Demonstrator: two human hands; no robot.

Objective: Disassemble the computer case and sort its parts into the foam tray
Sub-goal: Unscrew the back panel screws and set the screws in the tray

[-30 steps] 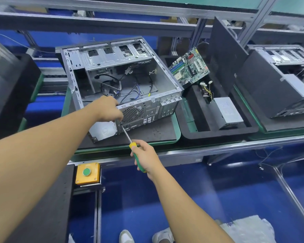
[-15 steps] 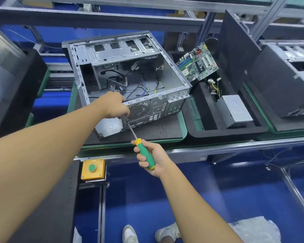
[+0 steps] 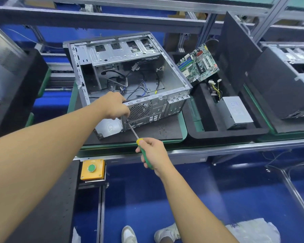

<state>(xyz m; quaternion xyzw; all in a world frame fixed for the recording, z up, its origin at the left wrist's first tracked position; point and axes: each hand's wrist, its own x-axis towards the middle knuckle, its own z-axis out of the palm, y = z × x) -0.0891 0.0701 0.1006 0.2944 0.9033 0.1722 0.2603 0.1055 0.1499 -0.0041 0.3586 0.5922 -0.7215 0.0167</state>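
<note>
The left hand [image 3: 112, 106] reaches in from the near left and sits on the top rim of the computer case [image 3: 167, 79]. Its fingers curl over that rim beside the round fan grille [image 3: 139, 110], and the knuckles hide what the fingertips touch. The case lies on its side on the bench [image 3: 218, 149], open face up, with its rear panel towards the person.

Just below that hand, the tip of the screwdriver [image 3: 139, 144] meets the lower left of the rear panel. The long axis of the tool slants from there down and to the right, towards the person. The right hand [image 3: 154, 153] is the nearer one to the body, and its fingers wrap tightly round the green handle with the wrist in line with the shaft. The next turn likely depends on keeping that line straight into the screw while the left hand steadies the case.

Further right, the foam tray [image 3: 218, 135] holds a motherboard [image 3: 198, 63] leaning at its far end and a power supply [image 3: 235, 111].
</note>
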